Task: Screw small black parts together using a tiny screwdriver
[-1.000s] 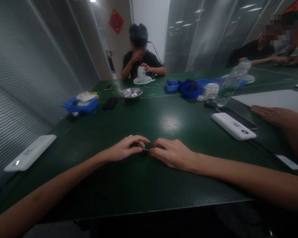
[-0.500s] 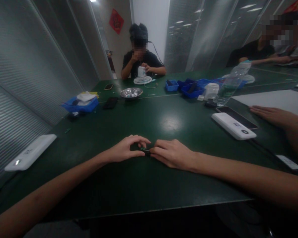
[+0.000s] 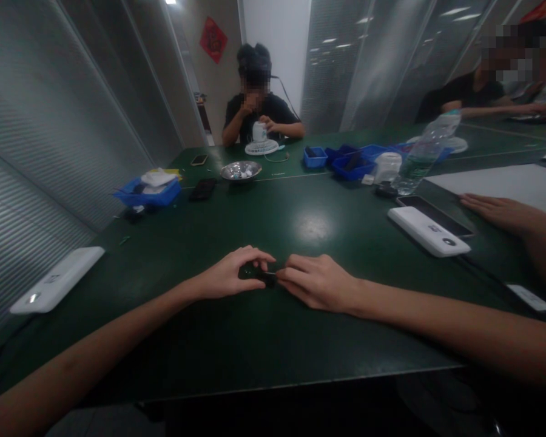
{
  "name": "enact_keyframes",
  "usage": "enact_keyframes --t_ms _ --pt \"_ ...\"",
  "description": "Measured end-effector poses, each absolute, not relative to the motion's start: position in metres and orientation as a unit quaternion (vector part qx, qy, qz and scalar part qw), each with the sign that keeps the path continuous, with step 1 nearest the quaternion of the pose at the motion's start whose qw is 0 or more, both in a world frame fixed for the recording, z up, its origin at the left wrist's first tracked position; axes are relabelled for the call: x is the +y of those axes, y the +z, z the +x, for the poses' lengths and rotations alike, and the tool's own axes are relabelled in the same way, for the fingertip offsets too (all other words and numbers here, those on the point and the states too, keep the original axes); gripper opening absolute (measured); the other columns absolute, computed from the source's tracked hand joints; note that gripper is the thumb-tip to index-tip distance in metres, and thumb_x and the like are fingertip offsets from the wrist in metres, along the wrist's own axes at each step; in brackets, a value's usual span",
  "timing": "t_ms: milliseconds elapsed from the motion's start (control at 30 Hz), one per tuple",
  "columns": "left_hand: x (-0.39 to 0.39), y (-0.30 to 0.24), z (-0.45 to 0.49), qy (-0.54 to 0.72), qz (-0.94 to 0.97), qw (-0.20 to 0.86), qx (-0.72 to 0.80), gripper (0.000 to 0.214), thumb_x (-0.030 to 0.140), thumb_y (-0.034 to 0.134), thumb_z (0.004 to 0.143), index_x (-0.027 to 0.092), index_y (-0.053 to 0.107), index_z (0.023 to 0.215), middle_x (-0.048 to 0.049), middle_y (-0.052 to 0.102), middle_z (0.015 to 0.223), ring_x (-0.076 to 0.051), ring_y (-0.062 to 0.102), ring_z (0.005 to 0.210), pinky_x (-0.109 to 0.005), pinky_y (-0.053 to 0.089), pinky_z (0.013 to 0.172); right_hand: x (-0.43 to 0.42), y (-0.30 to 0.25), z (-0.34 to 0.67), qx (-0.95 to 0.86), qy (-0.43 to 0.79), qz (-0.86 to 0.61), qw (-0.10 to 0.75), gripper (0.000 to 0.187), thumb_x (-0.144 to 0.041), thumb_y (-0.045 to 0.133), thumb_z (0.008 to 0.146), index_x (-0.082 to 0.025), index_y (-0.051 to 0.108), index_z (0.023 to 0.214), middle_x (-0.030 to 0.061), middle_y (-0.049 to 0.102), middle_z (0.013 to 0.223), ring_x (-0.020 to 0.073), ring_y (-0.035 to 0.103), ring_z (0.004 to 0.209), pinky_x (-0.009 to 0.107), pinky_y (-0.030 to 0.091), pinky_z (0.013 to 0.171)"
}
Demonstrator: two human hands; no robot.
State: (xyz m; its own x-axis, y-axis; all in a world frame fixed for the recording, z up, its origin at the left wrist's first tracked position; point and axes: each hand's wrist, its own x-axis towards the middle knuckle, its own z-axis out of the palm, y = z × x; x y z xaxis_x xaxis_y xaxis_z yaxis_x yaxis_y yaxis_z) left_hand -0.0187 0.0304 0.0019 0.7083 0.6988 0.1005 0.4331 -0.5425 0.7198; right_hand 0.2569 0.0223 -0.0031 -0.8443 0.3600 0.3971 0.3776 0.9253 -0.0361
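Note:
My left hand point(image 3: 230, 274) rests on the green table with its thumb and fingers apart in a C shape. Inside that curve lie small dark bits with green glints point(image 3: 249, 273), too tiny to name. Opposite it, my right hand point(image 3: 316, 282) is closed in a pinch, fingertips pressed together. From the pinch a thin, pale, metal-looking sliver point(image 3: 270, 274) points left towards my left fingers. Just below the sliver is a small black piece point(image 3: 270, 281); whether either hand touches it is unclear.
White power banks lie at left point(image 3: 57, 280) and right point(image 3: 430, 232), near a phone point(image 3: 437, 215). Farther back stand a metal bowl point(image 3: 241, 172), blue trays point(image 3: 148, 194) and a plastic bottle point(image 3: 425, 155). Another person's hand point(image 3: 500, 212) rests at right; a person point(image 3: 264, 103) sits opposite.
The small green-glinting bits that were at my left fingertips now sit lower, within the curve of the hand. My right hand has barely moved; more of the pale sliver shows.

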Motion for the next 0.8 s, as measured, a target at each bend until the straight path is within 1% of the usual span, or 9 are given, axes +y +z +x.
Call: enact_keyframes --t_ms 100,167,300,400,533,633,700,800 --pt "0.031 0.001 -0.018 0.192 0.87 0.336 0.306 0.033 0.036 0.071 0.092 0.02 0.067 0.121 -0.0089 0.065 0.11 -0.024 0.057 0.106 -0.04 0.042 0.098 0.022 -0.002 0.257 -0.957 -0.032 -0.201 0.208 0.024 -0.029 0.043 0.106 -0.016 0.062 0.114 0.0053 0.061 0.094 0.0125 0.053 0.07 0.024 0.033 0.051" --pt "0.032 0.003 -0.021 0.19 0.872 0.348 0.288 0.024 0.034 0.068 0.095 0.019 0.07 0.114 -0.0093 0.065 0.111 -0.023 0.058 0.107 -0.039 0.043 0.099 0.022 -0.001 0.258 -0.953 -0.035 -0.208 0.217 0.024 -0.029 0.044 0.106 -0.016 0.062 0.114 0.0052 0.062 0.093 0.0126 0.054 0.07 0.025 0.034 0.051" --pt "0.039 0.01 -0.038 0.155 0.866 0.38 0.286 0.02 0.028 0.06 0.099 0.019 0.071 0.113 -0.0091 0.064 0.113 -0.021 0.061 0.106 -0.034 0.047 0.094 0.022 0.0 0.26 -0.952 -0.035 -0.201 0.229 0.023 -0.029 0.046 0.105 -0.016 0.063 0.114 0.0052 0.063 0.093 0.0128 0.056 0.071 0.025 0.035 0.053" --pt "0.053 0.016 -0.065 0.142 0.86 0.356 0.337 0.022 0.028 0.058 0.099 0.02 0.071 0.114 -0.0086 0.064 0.114 -0.021 0.061 0.105 -0.034 0.048 0.094 0.022 -0.001 0.261 -0.952 -0.03 -0.201 0.227 0.024 -0.03 0.046 0.106 -0.016 0.063 0.114 0.0055 0.064 0.094 0.0128 0.056 0.071 0.025 0.035 0.053" --pt "0.086 0.012 -0.125 0.158 0.826 0.275 0.466 0.029 0.034 0.059 0.095 0.019 0.07 0.117 -0.0083 0.065 0.115 -0.022 0.061 0.101 -0.035 0.048 0.09 0.022 -0.001 0.262 -0.952 -0.025 -0.203 0.226 0.025 -0.031 0.045 0.106 -0.016 0.063 0.114 0.0055 0.064 0.095 0.0124 0.054 0.07 0.025 0.035 0.052" --pt "0.109 0.004 -0.181 0.182 0.777 0.193 0.571 0.037 0.04 0.066 0.089 0.017 0.071 0.117 -0.0086 0.067 0.11 -0.022 0.061 0.093 -0.033 0.047 0.084 0.022 -0.002 0.263 -0.953 -0.019 -0.201 0.227 0.025 -0.031 0.045 0.106 -0.015 0.063 0.114 0.0049 0.063 0.096 0.0121 0.054 0.07 0.025 0.036 0.053" --pt "0.117 0.0 -0.217 0.18 0.744 0.156 0.624 0.044 0.045 0.07 0.086 0.015 0.07 0.118 -0.0076 0.069 0.103 -0.022 0.061 0.089 -0.032 0.046 0.08 0.022 -0.001 0.262 -0.953 -0.015 -0.2 0.227 0.025 -0.031 0.045 0.106 -0.015 0.062 0.114 0.0049 0.063 0.097 0.0121 0.054 0.07 0.025 0.036 0.052" --pt "0.117 -0.002 -0.26 0.163 0.707 0.129 0.676 0.055 0.053 0.07 0.087 0.011 0.066 0.123 -0.0033 0.069 0.097 -0.02 0.059 0.087 -0.027 0.045 0.077 0.022 -0.001 0.261 -0.954 -0.012 -0.2 0.223 0.025 -0.032 0.045 0.106 -0.016 0.063 0.113 0.0053 0.064 0.097 0.0127 0.056 0.071 0.025 0.035 0.051"
